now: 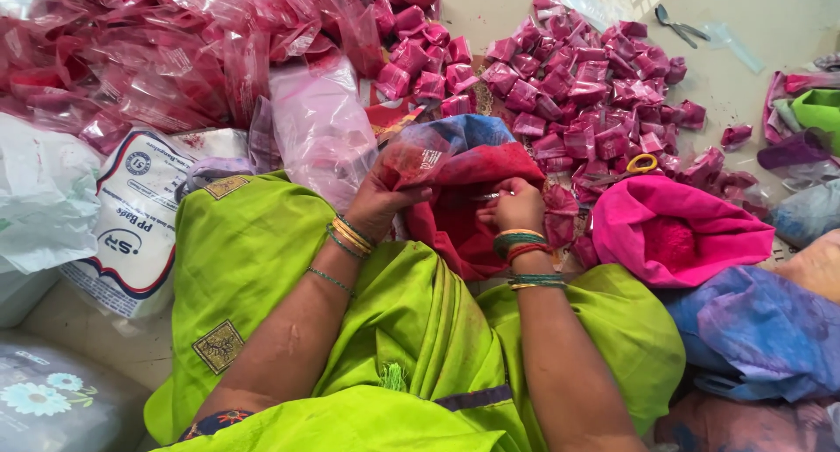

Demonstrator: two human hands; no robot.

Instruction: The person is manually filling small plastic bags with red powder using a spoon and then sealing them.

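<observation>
My left hand [378, 198] grips a small clear plastic pouch [418, 154] dusted with red powder, holding it open above a red cloth [472, 209] in my lap. My right hand [518, 203] holds a small metal spoon [486, 196], its tip pointing toward the pouch mouth. Both wrists carry bangles. Just beyond my hands lies a heap of folded pink powder packets [584, 93] on the floor. A lime-green garment [262, 251] covers my lap and knees.
A big pile of pink-stained plastic bags [149, 49] fills the upper left. A white printed sack [144, 216] lies at left. Yellow-handled scissors [641, 163], a bright pink cloth [674, 229] and a blue cloth [761, 329] sit at right. Two spoons [675, 23] lie far back.
</observation>
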